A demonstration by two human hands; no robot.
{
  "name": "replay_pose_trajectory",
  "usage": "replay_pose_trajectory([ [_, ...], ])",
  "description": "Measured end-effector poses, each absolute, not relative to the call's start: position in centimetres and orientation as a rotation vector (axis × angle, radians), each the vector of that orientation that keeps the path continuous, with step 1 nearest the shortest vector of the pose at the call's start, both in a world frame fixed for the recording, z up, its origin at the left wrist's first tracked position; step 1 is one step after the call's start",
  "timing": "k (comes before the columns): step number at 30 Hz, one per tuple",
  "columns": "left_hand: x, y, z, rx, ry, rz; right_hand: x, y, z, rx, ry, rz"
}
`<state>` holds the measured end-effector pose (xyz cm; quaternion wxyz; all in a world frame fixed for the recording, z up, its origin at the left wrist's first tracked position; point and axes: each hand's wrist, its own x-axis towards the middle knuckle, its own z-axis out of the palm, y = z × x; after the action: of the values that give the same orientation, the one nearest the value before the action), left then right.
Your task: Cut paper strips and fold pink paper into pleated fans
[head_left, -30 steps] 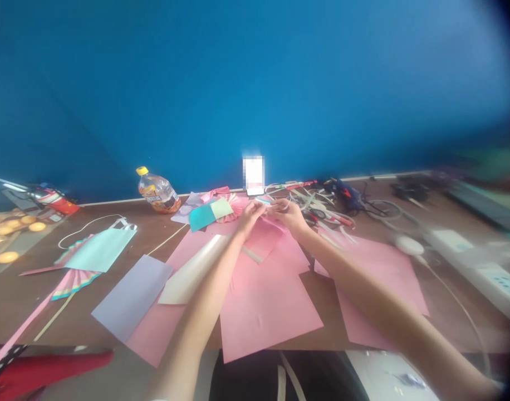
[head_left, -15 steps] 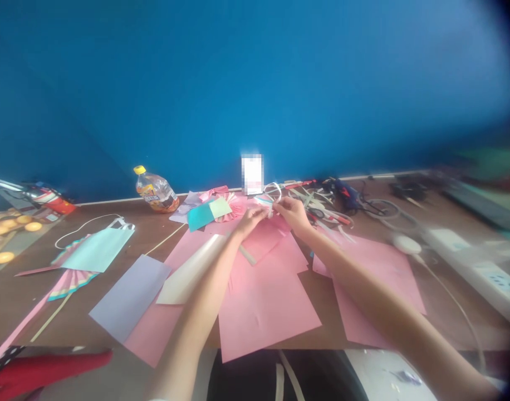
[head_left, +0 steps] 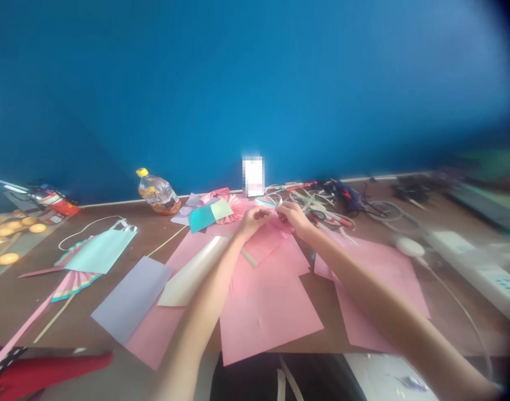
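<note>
Over the middle of the desk, my left hand is closed at the upper edge of a small folded pink paper piece with a pale strip along its lower left edge. Just to the right, my right hand pinches a thin white strip at that same top edge. The fingertips are close together and a little blurred, so where the strip meets the paper is hard to see. Large pink sheets lie beneath my hands. A cream sheet lies partly behind my left forearm.
At left rest a light blue paper bag with white handles, a pleated paper fan and a lilac sheet. A drink bottle leans near the wall. Paper strips, cables and a power strip are on the right.
The white loop that stood up above my fingers has come down, and only a short bit shows at my right fingertips. My left fingers have drawn slightly apart from my right hand.
</note>
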<state>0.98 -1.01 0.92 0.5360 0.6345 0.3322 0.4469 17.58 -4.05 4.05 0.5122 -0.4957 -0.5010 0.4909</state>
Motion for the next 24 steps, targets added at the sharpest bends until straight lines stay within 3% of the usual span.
replay_pose_trajectory([
  [14,0.8,-0.8,0.7,1.507,0.712,1.103,17.1,-4.1,3.9,-1.217,-0.948,1.499],
  [24,0.7,-0.9,0.9,1.605,0.714,1.064,16.6,-4.4,3.2,-1.217,-0.988,1.481],
])
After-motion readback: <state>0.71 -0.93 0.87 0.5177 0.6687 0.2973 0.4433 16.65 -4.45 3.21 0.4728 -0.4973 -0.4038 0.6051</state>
